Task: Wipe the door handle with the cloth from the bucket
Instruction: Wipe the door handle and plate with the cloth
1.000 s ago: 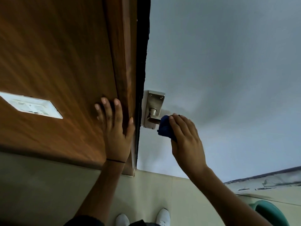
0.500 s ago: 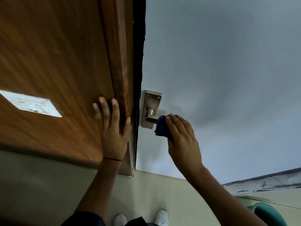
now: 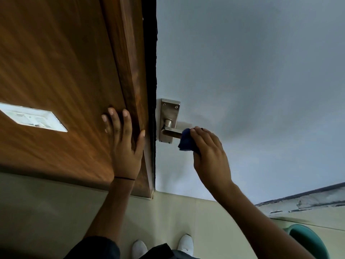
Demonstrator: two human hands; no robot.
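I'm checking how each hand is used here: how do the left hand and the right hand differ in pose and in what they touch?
The left hand lies flat with fingers spread on the brown wood panel; the right hand is curled around a blue cloth. The left hand holds nothing, while the right hand presses the cloth against the metal door handle. Both are bare and reach upward in the picture.

Your right hand presses the blue cloth onto the door handle, at 3 o'clock from its metal plate. Your left hand lies flat on the wooden frame; a green bucket sits at 5 o'clock.
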